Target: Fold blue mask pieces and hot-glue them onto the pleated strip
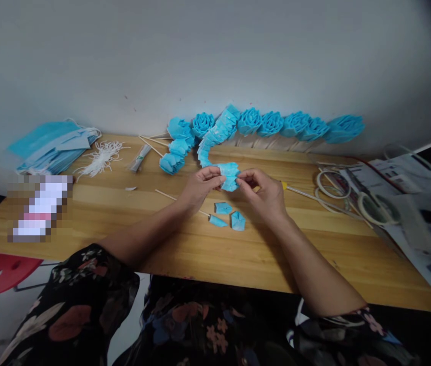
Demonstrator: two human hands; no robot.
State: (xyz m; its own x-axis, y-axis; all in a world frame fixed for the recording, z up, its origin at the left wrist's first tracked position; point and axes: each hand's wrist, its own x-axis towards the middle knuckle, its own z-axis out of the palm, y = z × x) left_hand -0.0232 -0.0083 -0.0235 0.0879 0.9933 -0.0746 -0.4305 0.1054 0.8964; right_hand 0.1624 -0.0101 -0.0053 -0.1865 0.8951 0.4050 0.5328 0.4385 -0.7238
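Note:
Between the fingertips of both hands is a folded blue petal piece (229, 175), at the near end of a curved row of blue petals (217, 132). My left hand (202, 185) pinches its left edge, and my right hand (259, 190) pinches the right edge. Whether the piece is apart from the row I cannot tell. Just below, two small folded blue pieces (237, 220) lie on the wood. Beside them rests a thin stick (165, 194) with blue material wrapped round its end (218, 220); my left hand hides part of the stick.
Several blue flowers (271, 123) line the wall. At left are stacked face masks (57, 147), white ear loops (103, 157), a bundle in clear wrap (139, 158) and a pixelated item (38, 211). Tape rolls (377, 208) and papers (425, 254) crowd the right of the wooden table (124, 229).

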